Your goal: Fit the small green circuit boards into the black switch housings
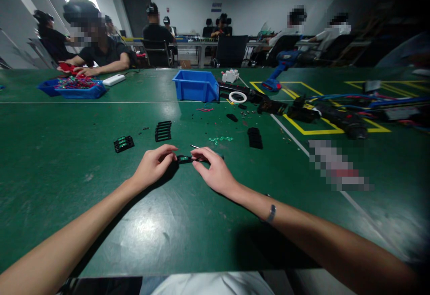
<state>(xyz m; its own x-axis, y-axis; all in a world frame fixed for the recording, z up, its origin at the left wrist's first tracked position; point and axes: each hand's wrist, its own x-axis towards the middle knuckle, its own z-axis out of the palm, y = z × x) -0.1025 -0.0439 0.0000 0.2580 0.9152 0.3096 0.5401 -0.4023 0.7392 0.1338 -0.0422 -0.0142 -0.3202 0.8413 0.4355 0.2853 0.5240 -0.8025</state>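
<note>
Between my hands a small black plastic part with a green insert (183, 158) is held low over the green table. My left hand (155, 164) has its thumb and fingers closed on the part's left end. On the right end, my right hand (215, 169) pinches with thumb and forefinger. A thin metal shaft (194, 146) pokes out beyond the right fingers; whether that hand also grips it is hidden. Left of my hands lies a group of black parts with green inserts (123, 144). Black slotted parts (163, 131) lie ahead, and small green pieces (221, 140) lie beyond my right hand.
More black parts (255, 138) lie to the right. Further back are a blue bin (195, 86), a white ring (237, 97), a blue cordless drill (280, 68) and dark tools with cables (339, 118). A co-worker (101, 53) handles something red beside blue trays (82, 92).
</note>
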